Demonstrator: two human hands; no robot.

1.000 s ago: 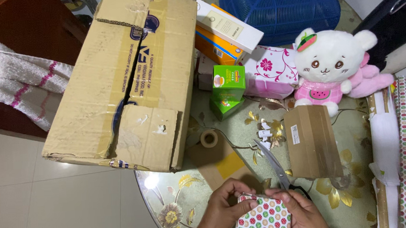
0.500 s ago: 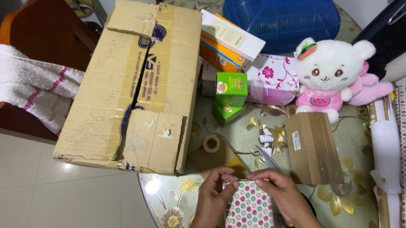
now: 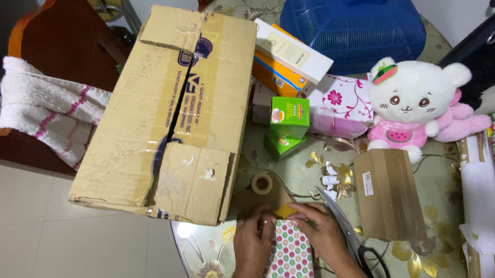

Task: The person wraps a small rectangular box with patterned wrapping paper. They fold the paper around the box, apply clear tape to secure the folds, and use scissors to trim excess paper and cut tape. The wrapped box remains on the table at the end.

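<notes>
Both hands, left (image 3: pixel 254 240) and right (image 3: pixel 319 231), are pressing the dotted wrapped parcel (image 3: pixel 290 258) flat at our bench (image 3: pixel 208 259) edge; the fold, apparently unsecured, may spring open, and the scissors (image 3: pixel 351 238) lie just beside.

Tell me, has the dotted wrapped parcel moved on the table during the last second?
Yes. The dotted parcel has shifted left, away from the scissors and the small brown box, which kept their places.

A floral glass table (image 3: pixel 431 202) carries a tape roll (image 3: pixel 261 183), scissors (image 3: pixel 351 238) and a small brown box (image 3: pixel 388 193).
</notes>
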